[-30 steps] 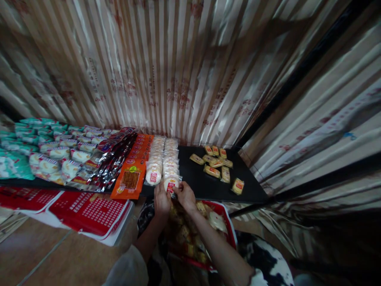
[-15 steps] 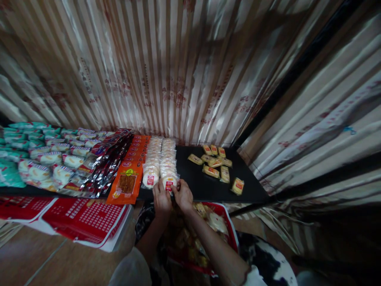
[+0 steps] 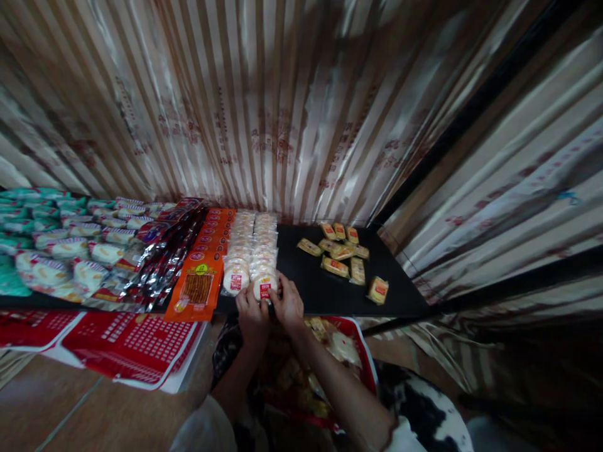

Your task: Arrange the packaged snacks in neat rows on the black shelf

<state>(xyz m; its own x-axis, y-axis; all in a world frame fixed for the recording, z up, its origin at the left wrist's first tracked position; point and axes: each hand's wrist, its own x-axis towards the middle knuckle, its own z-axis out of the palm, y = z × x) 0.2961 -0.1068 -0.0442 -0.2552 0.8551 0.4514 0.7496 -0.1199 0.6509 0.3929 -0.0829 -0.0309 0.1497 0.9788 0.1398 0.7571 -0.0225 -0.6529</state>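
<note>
Both of my hands meet at the near edge of a black table [image 3: 325, 292]. My left hand [image 3: 252, 314] and my right hand [image 3: 288, 304] pinch a round white wrapped cake with a red label [image 3: 264, 286]. It lies at the front of the right-hand one of two rows of the same white cakes [image 3: 249, 248]. The fingers of both hands are curled onto the packet's edges.
Orange snack packets [image 3: 200, 285], dark foil packets [image 3: 172, 251] and white and green packets [image 3: 66, 251] lie in rows to the left. Several small yellow packets [image 3: 342, 254] are scattered on the right. A red basket of snacks [image 3: 365, 355] sits below my arms. Striped curtains hang behind.
The view has shifted slightly and my hands have pushed the front white cake a little further onto the table, into its row.
</note>
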